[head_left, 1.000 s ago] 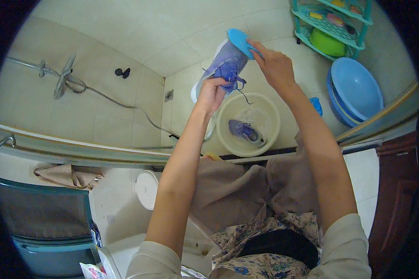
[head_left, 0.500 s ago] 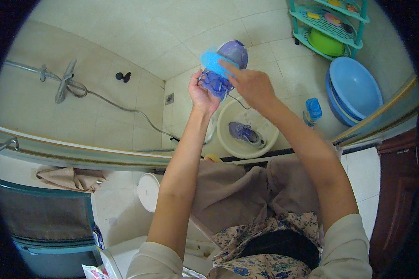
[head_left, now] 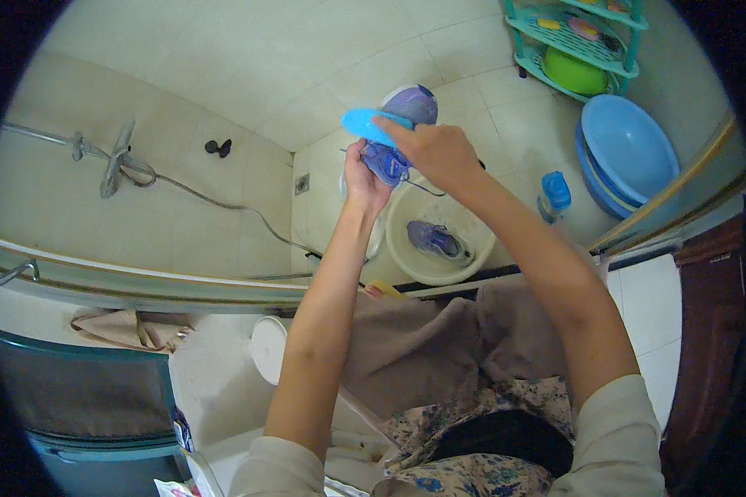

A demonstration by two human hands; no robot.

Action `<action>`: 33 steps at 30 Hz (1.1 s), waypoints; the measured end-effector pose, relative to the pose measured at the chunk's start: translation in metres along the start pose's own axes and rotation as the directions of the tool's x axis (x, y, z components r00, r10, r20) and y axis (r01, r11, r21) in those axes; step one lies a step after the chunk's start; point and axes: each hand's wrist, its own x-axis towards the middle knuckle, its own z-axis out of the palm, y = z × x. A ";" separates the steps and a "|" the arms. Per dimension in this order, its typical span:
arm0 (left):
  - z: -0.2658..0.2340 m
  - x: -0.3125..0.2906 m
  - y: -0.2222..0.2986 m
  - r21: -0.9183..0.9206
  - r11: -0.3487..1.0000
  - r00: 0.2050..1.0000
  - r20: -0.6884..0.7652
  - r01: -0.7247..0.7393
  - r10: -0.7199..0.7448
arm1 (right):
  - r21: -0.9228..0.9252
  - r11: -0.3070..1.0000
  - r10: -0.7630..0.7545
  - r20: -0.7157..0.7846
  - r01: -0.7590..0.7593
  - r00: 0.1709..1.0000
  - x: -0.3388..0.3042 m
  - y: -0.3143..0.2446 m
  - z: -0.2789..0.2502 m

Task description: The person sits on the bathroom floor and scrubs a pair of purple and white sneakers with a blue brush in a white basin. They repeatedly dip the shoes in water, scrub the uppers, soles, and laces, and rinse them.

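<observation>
Both arms (head_left: 313, 352) reach forward, the right forearm (head_left: 526, 236) slanting inward, the right hand (head_left: 441, 157) curled with index finger (head_left: 394, 132) extended and the left hand (head_left: 367, 180) apparently cupped, though partly hidden from view.

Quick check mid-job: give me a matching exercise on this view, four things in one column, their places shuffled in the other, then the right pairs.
Things
1. Blue brush
2. Shoe farther from the person
3. Shoe nearer the person
4. Green bowl

Places
A. Inside the cream basin
B. On the green rack
C. In the right hand
D. In the left hand

Right pairs: 1-C, 2-D, 3-A, 4-B
</observation>
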 end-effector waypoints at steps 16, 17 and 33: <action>0.002 -0.001 0.014 -0.038 0.999 1.000 -0.012 0.007 -0.007 | -0.046 0.985 0.163 -0.052 -0.165 0.985 0.005 0.032 0.005; 0.008 -0.003 0.013 -0.017 1.000 1.000 -0.004 0.017 -0.017 | -0.065 0.979 0.187 -0.070 -0.191 0.980 0.007 0.038 0.003; 0.019 -0.008 -0.005 0.361 0.931 0.993 -0.075 -0.054 0.087 | -0.017 0.966 0.252 -0.178 -0.259 0.951 0.007 0.062 -0.003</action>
